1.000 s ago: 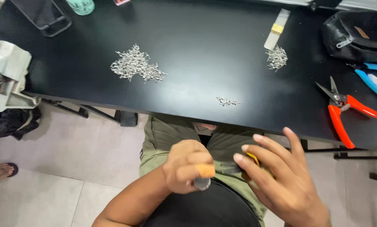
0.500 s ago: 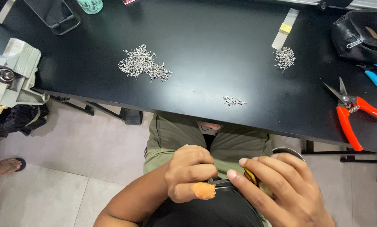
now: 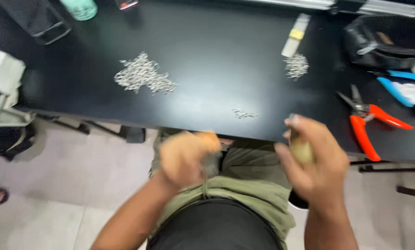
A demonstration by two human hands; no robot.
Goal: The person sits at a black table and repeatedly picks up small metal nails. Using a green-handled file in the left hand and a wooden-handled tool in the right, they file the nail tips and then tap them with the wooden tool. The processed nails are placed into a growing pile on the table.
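Two hands hang over the lap, just below the near edge of the black table (image 3: 216, 60): the left hand (image 3: 185, 157) is curled shut around something small and greyish, too blurred to name, and the right hand (image 3: 315, 159) is wrapped around a small yellowish piece (image 3: 302, 151). Both pieces look light and rigid, best pinched between thumb and fingertips. Further right on the table lie red-handled cutters (image 3: 371, 127).
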